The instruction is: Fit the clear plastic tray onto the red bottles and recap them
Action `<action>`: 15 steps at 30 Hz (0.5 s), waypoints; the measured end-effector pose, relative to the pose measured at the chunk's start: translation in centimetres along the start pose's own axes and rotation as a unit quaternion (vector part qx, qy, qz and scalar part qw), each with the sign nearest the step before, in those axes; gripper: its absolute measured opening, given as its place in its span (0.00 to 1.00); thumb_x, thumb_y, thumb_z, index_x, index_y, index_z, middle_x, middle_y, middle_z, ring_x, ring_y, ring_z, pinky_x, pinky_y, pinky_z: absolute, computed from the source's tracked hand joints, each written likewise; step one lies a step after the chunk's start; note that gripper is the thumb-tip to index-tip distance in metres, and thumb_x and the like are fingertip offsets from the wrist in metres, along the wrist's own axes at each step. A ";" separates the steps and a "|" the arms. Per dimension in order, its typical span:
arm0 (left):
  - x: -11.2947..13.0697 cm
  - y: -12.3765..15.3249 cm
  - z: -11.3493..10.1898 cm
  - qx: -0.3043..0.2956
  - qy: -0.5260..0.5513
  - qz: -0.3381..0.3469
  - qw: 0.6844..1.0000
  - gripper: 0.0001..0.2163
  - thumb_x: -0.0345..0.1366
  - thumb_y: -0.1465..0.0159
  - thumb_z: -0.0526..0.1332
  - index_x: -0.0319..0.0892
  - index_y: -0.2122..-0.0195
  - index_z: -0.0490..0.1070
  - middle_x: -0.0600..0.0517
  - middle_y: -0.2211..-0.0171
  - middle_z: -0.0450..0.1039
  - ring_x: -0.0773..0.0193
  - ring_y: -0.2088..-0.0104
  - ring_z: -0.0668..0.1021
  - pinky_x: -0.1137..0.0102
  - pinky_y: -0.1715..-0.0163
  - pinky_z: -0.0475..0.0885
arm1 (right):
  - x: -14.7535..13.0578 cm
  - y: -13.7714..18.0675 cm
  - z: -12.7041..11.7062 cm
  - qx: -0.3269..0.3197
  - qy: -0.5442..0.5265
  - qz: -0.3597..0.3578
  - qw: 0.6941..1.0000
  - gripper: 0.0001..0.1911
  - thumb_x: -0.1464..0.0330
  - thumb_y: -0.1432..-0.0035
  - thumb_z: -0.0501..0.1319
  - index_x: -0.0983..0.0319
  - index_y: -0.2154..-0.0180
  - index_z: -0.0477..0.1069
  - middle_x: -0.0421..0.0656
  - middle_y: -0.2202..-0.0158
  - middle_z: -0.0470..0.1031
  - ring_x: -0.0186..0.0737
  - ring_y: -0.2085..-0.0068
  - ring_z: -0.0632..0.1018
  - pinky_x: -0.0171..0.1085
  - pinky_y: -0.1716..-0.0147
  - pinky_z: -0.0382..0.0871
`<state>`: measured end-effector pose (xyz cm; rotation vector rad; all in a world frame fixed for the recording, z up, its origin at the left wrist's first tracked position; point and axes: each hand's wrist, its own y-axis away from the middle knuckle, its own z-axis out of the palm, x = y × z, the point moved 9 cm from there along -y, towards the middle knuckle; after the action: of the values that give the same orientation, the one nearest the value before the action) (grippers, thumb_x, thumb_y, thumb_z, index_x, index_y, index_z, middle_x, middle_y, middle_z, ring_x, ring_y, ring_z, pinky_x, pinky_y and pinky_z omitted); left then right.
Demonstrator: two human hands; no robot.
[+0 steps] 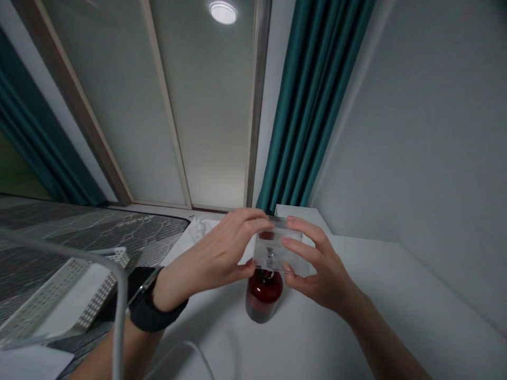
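Note:
Between my two hands is a clear, box-shaped piece (pixel 279 245), held level above a dark red bottle (pixel 264 295). The bottle stands upright on the white table (pixel 312 338), and its neck shows dimly through or behind the clear piece. My left hand (pixel 233 243), with a black watch on the wrist, grips the left side, fingers on top and thumb low near the bottle's shoulder. My right hand (pixel 317 264) pinches the right side, its fingers apart along the face. I cannot tell whether the clear piece touches the bottle.
Behind my left hand lies a small clear item (pixel 200 229) on the table. A white perforated basket (pixel 101 279) is at the left. A white cable (pixel 120 311) arches across the lower left. Teal curtains (pixel 312 105) and sliding glass doors (pixel 209 116) stand beyond the table.

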<state>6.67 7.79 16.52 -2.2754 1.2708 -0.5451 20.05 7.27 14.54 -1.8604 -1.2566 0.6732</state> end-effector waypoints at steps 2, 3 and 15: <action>0.1 0.0 0.0 0.002 -0.002 0.005 1.000 0.27 0.24 0.39 0.61 0.42 0.40 0.53 0.40 0.44 0.63 0.51 0.40 0.67 0.54 0.42 0.67 | 0.1 0.0 0.0 -0.002 0.000 0.003 1.000 0.33 0.82 0.47 0.60 0.57 0.42 0.60 0.50 0.41 0.62 0.51 0.36 0.66 0.53 0.40 0.69; 0.1 0.0 0.0 0.003 -0.002 0.006 1.000 0.27 0.24 0.39 0.61 0.41 0.40 0.53 0.40 0.43 0.63 0.51 0.40 0.67 0.54 0.41 0.67 | 0.1 0.0 0.1 -0.003 0.000 0.004 1.000 0.33 0.82 0.47 0.60 0.56 0.42 0.60 0.49 0.41 0.62 0.51 0.36 0.66 0.53 0.40 0.69; 0.1 0.0 -0.1 0.004 -0.001 0.003 1.000 0.27 0.24 0.39 0.61 0.43 0.40 0.53 0.40 0.43 0.63 0.50 0.40 0.67 0.53 0.42 0.69 | -0.1 -0.2 0.0 -0.002 0.006 -0.002 1.000 0.34 0.82 0.48 0.60 0.56 0.41 0.59 0.50 0.41 0.62 0.53 0.36 0.67 0.55 0.40 0.70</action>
<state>6.68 7.65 16.62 -2.2643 1.2719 -0.5444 19.90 7.18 14.66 -1.8621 -1.2540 0.6579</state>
